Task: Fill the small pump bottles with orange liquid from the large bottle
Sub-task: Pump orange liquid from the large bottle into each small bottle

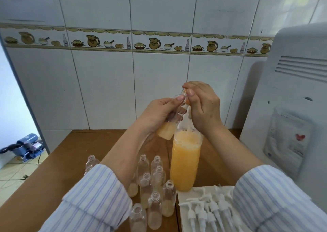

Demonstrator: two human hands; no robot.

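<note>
Orange liquid fills most of the tall clear plastic large bottle [185, 161], which stands upright on the brown wooden table [74, 154], its long axis vertical, its neck hidden behind the hands. Directly above it, at twelve o'clock from its shoulder, the small clear plastic pump bottle [172, 120] is held tilted, its long axis running from seven o'clock at the base to one o'clock at the mouth, with a little pale orange liquid settled in the low end.

The left hand [159, 115] is wrapped around the small bottle's body, thumb laid along its upper side. The right hand [203, 106] is curled at the small bottle's mouth, fingertips pinched on the neck or on something small and orange there; which of the two cannot be told. The hands are close together, touching or nearly so at the mouth. Both lie equally near the large bottle, the right slightly more directly over it.

A cluster of small clear uncapped bottles [154, 187] stands at seven o'clock from the large bottle's base, several holding a little liquid. White plastic pump tops [208, 212] are laid on a white cloth [184, 194] at five o'clock.

Judged from this, the filling is at an early stage.
</note>
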